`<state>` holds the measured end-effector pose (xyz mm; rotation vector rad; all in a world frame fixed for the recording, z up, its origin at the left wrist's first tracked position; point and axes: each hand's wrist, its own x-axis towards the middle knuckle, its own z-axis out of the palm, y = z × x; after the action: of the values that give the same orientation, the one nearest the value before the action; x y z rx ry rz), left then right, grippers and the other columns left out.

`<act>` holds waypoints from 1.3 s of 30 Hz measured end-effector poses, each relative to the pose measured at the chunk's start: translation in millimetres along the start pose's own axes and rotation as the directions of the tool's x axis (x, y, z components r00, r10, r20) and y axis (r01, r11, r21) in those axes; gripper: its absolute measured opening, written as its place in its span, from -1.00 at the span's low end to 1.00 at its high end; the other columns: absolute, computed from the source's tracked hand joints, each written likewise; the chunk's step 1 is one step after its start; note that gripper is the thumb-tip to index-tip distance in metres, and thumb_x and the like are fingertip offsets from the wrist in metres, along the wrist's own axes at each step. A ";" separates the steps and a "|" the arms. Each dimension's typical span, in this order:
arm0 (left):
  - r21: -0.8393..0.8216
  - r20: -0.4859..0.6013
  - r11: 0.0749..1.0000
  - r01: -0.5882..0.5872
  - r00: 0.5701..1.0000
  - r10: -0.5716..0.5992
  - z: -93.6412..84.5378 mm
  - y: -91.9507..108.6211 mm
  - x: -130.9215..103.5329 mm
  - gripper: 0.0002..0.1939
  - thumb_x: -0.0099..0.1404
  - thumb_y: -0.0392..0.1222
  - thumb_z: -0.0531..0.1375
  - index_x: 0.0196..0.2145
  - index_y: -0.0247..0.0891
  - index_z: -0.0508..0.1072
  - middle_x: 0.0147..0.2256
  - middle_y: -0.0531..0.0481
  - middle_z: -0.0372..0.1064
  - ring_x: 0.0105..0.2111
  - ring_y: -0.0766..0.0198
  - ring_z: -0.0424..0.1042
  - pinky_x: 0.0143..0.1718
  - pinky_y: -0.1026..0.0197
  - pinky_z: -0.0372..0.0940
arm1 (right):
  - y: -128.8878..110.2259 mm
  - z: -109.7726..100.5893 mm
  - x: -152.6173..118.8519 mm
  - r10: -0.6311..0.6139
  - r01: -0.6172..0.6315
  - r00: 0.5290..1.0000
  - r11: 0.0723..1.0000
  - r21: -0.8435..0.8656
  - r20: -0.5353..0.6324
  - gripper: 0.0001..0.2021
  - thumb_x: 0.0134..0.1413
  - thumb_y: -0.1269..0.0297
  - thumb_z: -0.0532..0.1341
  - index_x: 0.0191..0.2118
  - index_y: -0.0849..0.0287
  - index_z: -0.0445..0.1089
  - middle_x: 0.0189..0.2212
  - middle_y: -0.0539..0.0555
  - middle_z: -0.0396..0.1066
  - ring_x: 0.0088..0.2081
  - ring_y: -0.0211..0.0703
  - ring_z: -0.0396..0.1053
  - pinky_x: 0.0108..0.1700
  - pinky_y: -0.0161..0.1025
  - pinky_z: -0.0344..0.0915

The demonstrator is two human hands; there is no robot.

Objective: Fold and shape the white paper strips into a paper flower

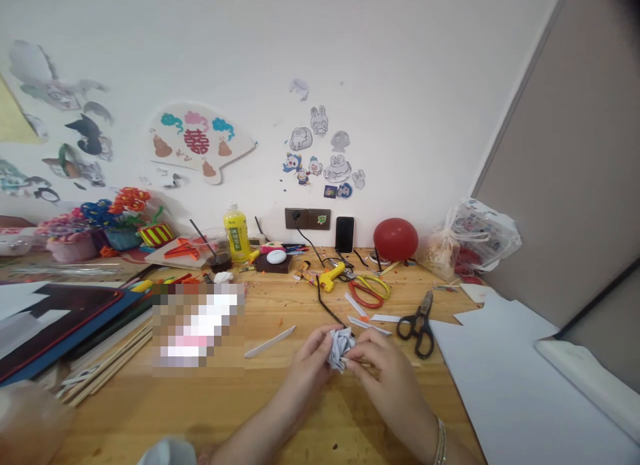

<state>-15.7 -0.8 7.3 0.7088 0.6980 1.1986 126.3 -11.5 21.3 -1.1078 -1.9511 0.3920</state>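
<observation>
A cluttered wooden craft table (pixel 280 392) stands against a white wall stuck with cartoon paper cut-outs (pixel 325 155). Near its front edge, the left hand (pixel 313 358) and right hand (pixel 385 372) meet, the fingers of both pinched around a small rolled white-and-grey paper flower (pixel 341 346) held just above the tabletop. Black-handled scissors (pixel 419 325) lie just to the right, a yellow glue gun (pixel 331 276) further back.

Bright, even light; wide-angle edges warped, corners blurred.
</observation>
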 end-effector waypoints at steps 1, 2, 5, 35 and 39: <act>-0.001 0.006 1.000 0.003 1.000 -0.003 -0.2 -0.2 0.1 -0.69 0.01 -0.06 0.30 -0.29 -0.26 0.46 -0.36 -0.02 0.39 -0.35 0.26 0.33 -0.29 0.26 0.21 | -0.4 0.3 -0.5 -0.009 0.009 1.000 1.000 -0.011 -0.003 -0.85 -0.01 0.51 0.18 -0.47 0.14 0.40 -0.45 0.00 0.35 -0.36 -0.18 0.32 -0.34 -0.28 0.22; -0.002 0.012 1.000 0.005 1.000 -0.005 -0.4 -0.4 0.2 -0.68 0.01 -0.06 0.30 -0.29 -0.27 0.46 -0.35 -0.03 0.39 -0.36 0.27 0.33 -0.29 0.26 0.22 | -0.6 0.7 -1.0 -0.021 0.021 1.000 1.000 -0.023 -0.004 -0.85 -0.01 0.52 0.18 -0.47 0.14 0.40 -0.45 0.00 0.35 -0.36 -0.19 0.32 -0.34 -0.28 0.22; -0.018 0.013 1.000 0.009 1.000 -0.009 -0.1 -0.1 0.3 -0.69 0.01 -0.06 0.30 -0.30 -0.27 0.46 -0.35 -0.02 0.39 -0.35 0.28 0.33 -0.28 0.26 0.23 | 1.2 2.4 -2.0 -0.063 0.062 0.998 0.996 -0.062 -0.018 -0.85 0.01 0.52 0.17 -0.44 0.14 0.41 -0.44 0.01 0.35 -0.35 -0.18 0.32 -0.34 -0.27 0.21; 0.065 -0.099 0.996 0.062 0.994 -0.056 7.1 7.0 -3.0 -0.75 0.06 -0.04 0.21 -0.39 -0.28 0.39 -0.51 0.03 0.37 -0.58 0.34 0.32 -0.59 0.32 0.21 | 6.6 1.0 -3.6 -0.319 0.318 0.947 0.913 -0.254 0.040 -0.82 0.19 0.39 0.00 -0.30 0.14 0.35 -0.50 0.02 0.38 -0.44 -0.18 0.28 -0.42 -0.27 0.14; 0.079 -0.082 0.995 0.063 0.995 -0.057 5.3 5.1 -2.1 -0.75 0.06 -0.02 0.21 -0.41 -0.28 0.38 -0.53 0.03 0.38 -0.61 0.32 0.31 -0.61 0.30 0.19 | 8.4 1.9 -4.8 -0.336 0.332 0.942 0.908 -0.255 0.028 -0.79 0.20 0.39 0.00 -0.24 0.13 0.38 -0.47 0.04 0.38 -0.42 -0.17 0.29 -0.41 -0.27 0.15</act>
<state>-14.8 -2.4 14.8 0.7056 0.8326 1.1531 130.7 -10.5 12.6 -0.9018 -2.1709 -0.0584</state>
